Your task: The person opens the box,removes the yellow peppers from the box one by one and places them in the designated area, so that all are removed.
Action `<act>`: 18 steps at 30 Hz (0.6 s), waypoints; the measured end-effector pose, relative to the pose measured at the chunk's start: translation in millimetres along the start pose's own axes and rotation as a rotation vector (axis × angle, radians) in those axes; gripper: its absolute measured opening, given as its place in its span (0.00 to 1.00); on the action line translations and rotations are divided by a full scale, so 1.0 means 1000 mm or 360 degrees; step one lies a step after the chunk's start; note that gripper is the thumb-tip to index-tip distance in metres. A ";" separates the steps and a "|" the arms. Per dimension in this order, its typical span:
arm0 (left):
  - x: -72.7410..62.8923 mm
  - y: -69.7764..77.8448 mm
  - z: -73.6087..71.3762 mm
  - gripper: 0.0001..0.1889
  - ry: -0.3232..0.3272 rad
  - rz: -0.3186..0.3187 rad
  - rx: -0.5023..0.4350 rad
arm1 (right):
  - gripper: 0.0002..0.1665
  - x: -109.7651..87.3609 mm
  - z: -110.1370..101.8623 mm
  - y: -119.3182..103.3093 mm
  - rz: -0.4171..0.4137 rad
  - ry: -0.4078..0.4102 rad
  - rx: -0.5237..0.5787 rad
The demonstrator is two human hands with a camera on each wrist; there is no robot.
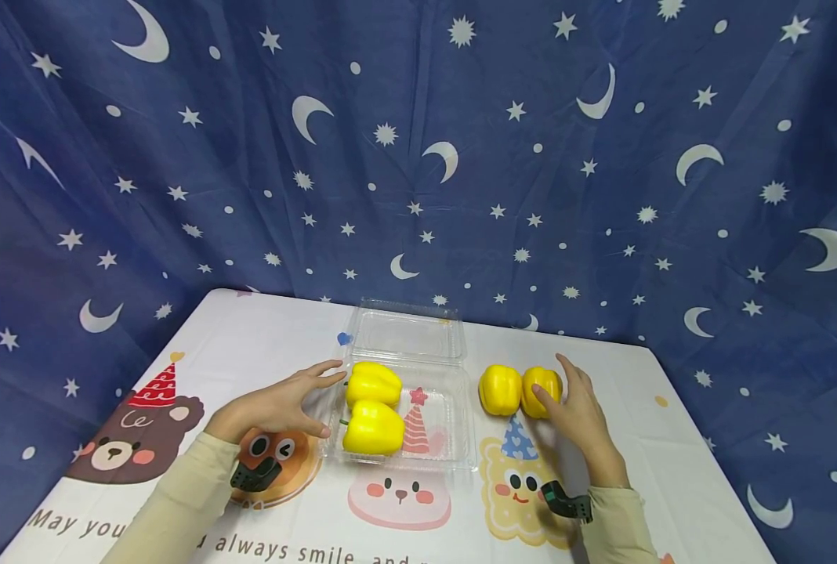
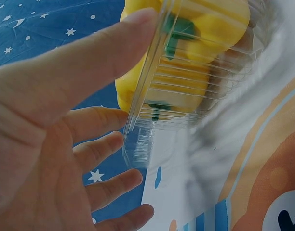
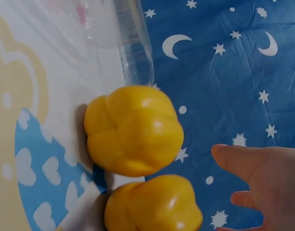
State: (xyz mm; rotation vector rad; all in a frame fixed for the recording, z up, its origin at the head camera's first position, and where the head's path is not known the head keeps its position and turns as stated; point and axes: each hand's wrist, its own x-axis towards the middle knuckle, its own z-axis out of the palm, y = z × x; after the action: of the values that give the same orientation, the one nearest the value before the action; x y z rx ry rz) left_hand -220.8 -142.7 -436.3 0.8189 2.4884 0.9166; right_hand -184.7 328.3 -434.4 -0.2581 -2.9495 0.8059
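Right now both your hands are unclenched and grip nothing: your left hand (image 1: pixel 288 403) spreads its fingers beside the left wall of the clear plastic clamshell container (image 1: pixel 449 415), and your right hand (image 1: pixel 579 415) reaches around the right loose yellow bell pepper (image 1: pixel 535 382). Whether either hand touches anything, you cannot tell for sure. The left loose yellow bell pepper (image 1: pixel 499 390) sits right beside its partner, just off the container's right wall. Inside, the rear boxed yellow bell pepper (image 1: pixel 374 384) and the front boxed yellow bell pepper (image 1: pixel 373 428) lie in the left half, stems to the left. The peppers look light, firm and glossy, so expect some slip and rolling; take one across its rounded flanks, thumb opposing fingers, rather than by the stem. The container's thin wall probably flexes and slides easily, so steady it gently at the rim. Mind that raised rim, and the open lid (image 1: pixel 407 333) lying toward the far table edge, close to the starry curtain (image 1: pixel 418 157). You have bare tray floor in the right half, and your roomiest path is above the peppers and the near tablecloth (image 1: pixel 249 521).
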 end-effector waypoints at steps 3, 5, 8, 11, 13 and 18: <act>0.000 -0.001 0.000 0.48 0.0001 -0.0001 0.0003 | 0.47 -0.002 -0.002 -0.006 -0.0044 0.0022 0.0008; 0.000 -0.001 0.000 0.48 0.0001 -0.0003 0.0002 | 0.47 -0.004 -0.003 -0.011 -0.0070 0.0032 0.0013; 0.000 -0.002 0.000 0.48 0.0001 -0.0006 0.0003 | 0.46 -0.006 -0.004 -0.016 -0.0116 0.0062 0.0038; 0.000 -0.002 0.001 0.48 0.0001 -0.0013 0.0008 | 0.45 -0.007 -0.003 -0.019 -0.0180 0.0104 0.0073; 0.001 -0.002 0.001 0.48 0.0000 -0.0022 0.0007 | 0.44 -0.008 -0.001 -0.022 -0.0231 0.0137 0.0095; 0.001 -0.001 0.001 0.48 -0.0002 -0.0048 0.0014 | 0.42 -0.012 0.003 -0.032 -0.0351 0.0216 0.0130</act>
State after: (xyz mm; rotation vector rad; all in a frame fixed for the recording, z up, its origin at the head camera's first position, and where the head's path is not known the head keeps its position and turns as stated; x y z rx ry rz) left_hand -221.8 -142.0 -437.7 0.7824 2.4984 0.8951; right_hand -178.0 297.7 -421.2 0.0174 -2.7487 0.8398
